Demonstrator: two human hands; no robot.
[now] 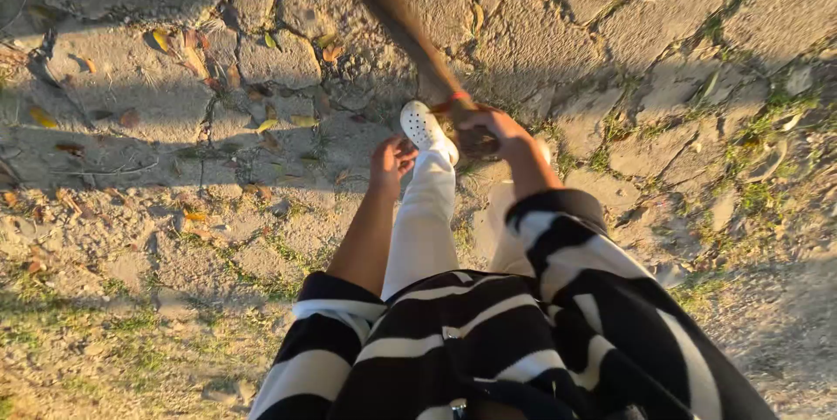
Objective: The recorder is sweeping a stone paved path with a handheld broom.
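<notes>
Your right hand [495, 130] grips the broom [410, 23] handle just beside the white shoe [427, 129], slanted away for sweeping reach (blurred), left hand [391, 163] loosely curled, empty.

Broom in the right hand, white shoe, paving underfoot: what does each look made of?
Brown bundled broom, gripped by the right hand: probably dry plant fibre or twigs, matte and motion-blurred, with a red band near the grip. White perforated clog shoe: likely moulded foam or rubber, smooth with vent holes. Grey irregular paving stones: rough natural stone, with sandy joints and grass. The left hand looks empty.
</notes>
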